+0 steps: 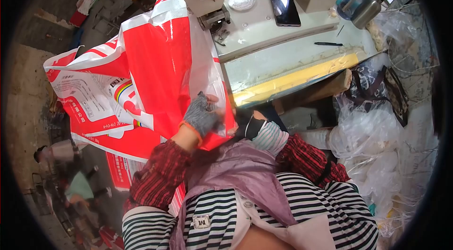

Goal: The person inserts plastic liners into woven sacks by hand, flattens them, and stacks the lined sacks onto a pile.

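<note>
A large red and white printed woven sack hangs in folds in front of me, its right side along the sewing machine. My left hand, in a grey fingerless glove, is at the sack's lower right edge. Its fingers are curled against the material and partly smeared by motion. Lower and to the right is my right hand, in a striped covering with a black band, close to the sack's bottom corner above my lap. Its fingers are mostly hidden in shadow.
The white sewing machine stands ahead, with a phone and a black pen on it. Bottles stand at its right end. Yellow tape lines the front edge. Clear plastic is heaped at right; a person is at lower left.
</note>
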`<state>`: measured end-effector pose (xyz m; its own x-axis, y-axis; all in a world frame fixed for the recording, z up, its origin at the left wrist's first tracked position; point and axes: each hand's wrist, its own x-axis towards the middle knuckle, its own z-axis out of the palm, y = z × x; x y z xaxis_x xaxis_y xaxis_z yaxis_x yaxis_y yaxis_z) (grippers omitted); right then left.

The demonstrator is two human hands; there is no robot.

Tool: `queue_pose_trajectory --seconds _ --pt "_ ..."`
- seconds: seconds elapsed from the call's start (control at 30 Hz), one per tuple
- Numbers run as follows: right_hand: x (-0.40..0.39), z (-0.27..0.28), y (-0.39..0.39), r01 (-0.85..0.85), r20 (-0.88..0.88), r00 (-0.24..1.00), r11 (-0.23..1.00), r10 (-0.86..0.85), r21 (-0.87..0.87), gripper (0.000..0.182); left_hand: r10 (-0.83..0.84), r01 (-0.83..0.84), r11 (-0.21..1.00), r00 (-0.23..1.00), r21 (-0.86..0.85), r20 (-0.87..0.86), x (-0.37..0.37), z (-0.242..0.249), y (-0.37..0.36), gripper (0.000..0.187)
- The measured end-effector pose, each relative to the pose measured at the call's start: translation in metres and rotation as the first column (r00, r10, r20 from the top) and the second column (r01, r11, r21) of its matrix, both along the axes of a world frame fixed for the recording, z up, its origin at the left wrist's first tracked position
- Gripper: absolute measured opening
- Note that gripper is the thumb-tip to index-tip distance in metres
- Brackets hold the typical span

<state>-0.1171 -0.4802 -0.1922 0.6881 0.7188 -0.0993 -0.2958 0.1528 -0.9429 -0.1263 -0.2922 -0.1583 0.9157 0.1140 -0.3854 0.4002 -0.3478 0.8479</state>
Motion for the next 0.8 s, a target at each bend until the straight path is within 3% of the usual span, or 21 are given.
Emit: queue_pose_trajectory --seconds 0.07,0.1,0.13,0.17,0.2,0.23,0.27,0.33,0.37,0.4,0.43,0.47,0.5,0.53,0.6,0.67,0.73,0.8 --pt "0.007 0.008 -0.004 0.003 0.169 0.985 0.975 0.035 -0.223 0.028 -0.014 -0.016 0.989 0.978 -0.146 -0.206 0.000 0.029 -0.007 0.022" --pt "0.005 0.009 0.003 0.103 0.060 0.993 0.995 -0.103 0.004 0.027 -0.013 -0.017 0.989 0.978 -0.144 -0.206 0.000 0.032 -0.009 0.022" --pt "0.008 0.040 -0.004 0.149 -0.564 0.826 0.962 0.008 0.231 0.042 -0.142 0.146 0.989 0.978 0.017 -0.153 0.001 0.034 -0.012 0.019" --pt "0.018 0.018 -0.011 0.093 0.218 0.973 0.995 -0.080 -0.048 0.052 -0.276 0.295 0.938 0.954 0.184 -0.121 0.002 0.036 -0.015 0.016" --pt "0.027 0.014 -0.015 0.252 0.849 0.517 0.928 0.111 -0.275 0.063 -0.275 0.294 0.938 0.954 0.184 -0.120 0.002 0.039 -0.018 0.016" --pt "0.025 0.014 -0.020 0.259 0.820 0.564 0.920 0.102 -0.292 0.077 -0.429 0.388 0.830 0.903 0.401 0.012 0.001 0.041 -0.022 0.014" --pt "0.025 0.014 -0.019 0.260 0.820 0.563 0.920 0.101 -0.292 0.077 -0.587 0.416 0.676 0.803 0.608 0.103 0.001 0.042 -0.024 0.012" --pt "0.026 0.012 -0.016 0.284 0.829 0.541 0.897 0.142 -0.339 0.078 -0.610 0.463 0.666 0.789 0.585 0.071 0.005 0.047 -0.024 0.018" --pt "0.030 0.011 -0.014 0.266 0.824 0.552 0.909 0.129 -0.321 0.056 -0.665 0.577 0.614 0.746 0.538 -0.040 0.006 0.053 -0.023 0.023" --pt "0.031 0.014 -0.011 0.266 0.823 0.553 0.909 0.129 -0.322 0.056 -0.714 0.682 0.556 0.685 0.476 -0.147 0.010 0.066 -0.025 0.027" --pt "0.031 0.019 -0.006 0.125 0.541 0.827 0.888 0.153 -0.442 0.042 -0.714 0.682 0.556 0.684 0.476 -0.146 0.014 0.077 -0.028 0.027" --pt "0.031 0.022 0.000 -0.051 0.175 0.972 0.866 0.158 -0.498 0.031 -0.800 0.834 0.364 0.508 0.414 -0.319 0.019 0.090 -0.031 0.031" --pt "0.023 0.015 0.009 0.083 0.170 0.985 0.884 -0.005 -0.459 0.030 -0.833 0.937 0.158 0.296 0.311 -0.468 0.022 0.102 -0.035 0.035" --pt "0.025 0.019 0.016 0.101 0.125 0.991 0.889 -0.049 -0.447 0.028 -0.834 0.937 0.158 0.296 0.312 -0.465 0.024 0.111 -0.036 0.035" --pt "0.025 0.004 0.021 0.137 0.191 0.980 0.901 -0.062 -0.412 0.027 -0.805 0.889 -0.227 0.059 0.398 -0.591 0.028 0.133 -0.036 0.029" --pt "0.028 0.015 0.021 0.095 0.150 0.988 0.906 -0.035 -0.413 0.026 -0.761 0.843 -0.281 0.095 0.459 -0.641 0.021 0.153 -0.047 0.020" --pt "0.037 0.017 0.024 0.050 0.109 0.994 0.910 -0.005 -0.412 0.026 -0.717 0.731 -0.417 0.100 0.540 -0.689 0.010 0.157 -0.061 0.018" --pt "0.056 0.009 0.031 0.165 0.253 0.967 0.827 -0.028 -0.537 0.027 -0.684 0.828 -0.384 0.043 0.408 -0.729 0.018 0.149 -0.076 0.015"
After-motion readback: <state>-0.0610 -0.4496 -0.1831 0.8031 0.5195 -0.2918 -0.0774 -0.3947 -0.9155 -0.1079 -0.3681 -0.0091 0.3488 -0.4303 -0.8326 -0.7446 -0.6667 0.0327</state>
